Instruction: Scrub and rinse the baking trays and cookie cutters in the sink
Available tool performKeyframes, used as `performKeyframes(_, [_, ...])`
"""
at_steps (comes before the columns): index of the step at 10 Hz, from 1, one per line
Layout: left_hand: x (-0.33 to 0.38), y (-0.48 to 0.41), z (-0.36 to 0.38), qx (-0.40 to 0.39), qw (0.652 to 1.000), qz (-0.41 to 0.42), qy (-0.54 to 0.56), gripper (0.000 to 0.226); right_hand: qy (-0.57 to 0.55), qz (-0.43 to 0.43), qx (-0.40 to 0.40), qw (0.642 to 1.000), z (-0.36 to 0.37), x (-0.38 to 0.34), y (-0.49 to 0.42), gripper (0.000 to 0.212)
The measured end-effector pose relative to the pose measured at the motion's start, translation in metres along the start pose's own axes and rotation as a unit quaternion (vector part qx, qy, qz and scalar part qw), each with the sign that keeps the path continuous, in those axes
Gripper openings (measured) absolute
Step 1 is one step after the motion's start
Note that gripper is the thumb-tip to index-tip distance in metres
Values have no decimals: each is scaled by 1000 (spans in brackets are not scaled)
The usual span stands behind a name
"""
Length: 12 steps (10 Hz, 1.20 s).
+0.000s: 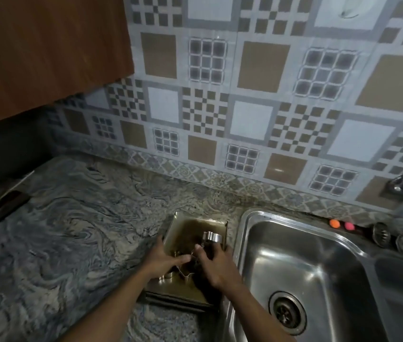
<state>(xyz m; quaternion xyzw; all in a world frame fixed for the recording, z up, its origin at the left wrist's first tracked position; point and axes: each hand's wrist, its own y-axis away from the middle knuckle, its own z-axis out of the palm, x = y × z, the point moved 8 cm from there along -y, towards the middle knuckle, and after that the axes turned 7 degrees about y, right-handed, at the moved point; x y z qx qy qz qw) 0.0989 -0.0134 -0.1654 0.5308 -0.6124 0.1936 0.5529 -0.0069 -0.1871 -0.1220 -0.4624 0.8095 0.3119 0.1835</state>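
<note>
Trays (190,229) stacked on bench (72,230) beside sink (282,245), cutters (211,239) loose inside; left hand (164,259) flat-fingered on them, grip of right hand (216,266) we cannot tell. Risk: tilting the stack may spill cutters; sharp edges may cut

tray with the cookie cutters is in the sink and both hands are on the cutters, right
Not in the sink. The head view shows the baking tray on the counter just left of it. The cookie cutters do lie in the tray, with the left hand and right hand on them.
</note>
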Motion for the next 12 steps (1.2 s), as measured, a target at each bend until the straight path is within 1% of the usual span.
performKeyframes(1, [-1,-9,-3,-12,1000,11,-12,91,9,-12,10,1000,6,-3,-4,69])
performKeyframes(2, [3,-12,-2,-14,1000,22,-11,70,31,-3,8,999,10,-3,-8,77])
performKeyframes(3, [-14,-21,-2,-11,1000,7,-13,96,47,2,3,999,9,-3,-10,74])
performKeyframes(4, [-20,-22,-3,1,999,8,-36,109,79,-1,7,997,1,-5,-14,73])
performKeyframes(5, [-11,-19,-2,6,999,18,-42,112,51,12,-15,999,0,-6,-26,77])
performKeyframes(6, [-7,-17,-4,16,999,15,-42,126,6,23,-22,999,1,-3,-41,75])
performKeyframes(7, [-14,-21,-6,20,999,4,-49,134,-30,14,-10,999,1,-2,-48,50])
performKeyframes(8, [-16,-21,-6,24,998,-2,-53,136,-38,14,7,999,0,1,-46,40])
performKeyframes(9, [1,-7,-3,32,998,14,-55,135,-62,6,36,997,-3,3,-35,46])
performKeyframes(10, [10,4,-2,49,996,1,-78,124,-68,-5,74,995,-13,-3,-15,36])
performKeyframes(11, [7,8,-3,63,995,-3,-82,119,-71,-8,105,992,-20,3,-3,36])
performKeyframes(12, [22,24,-2,95,987,30,-129,108,-84,-29,123,988,-26,5,8,32])
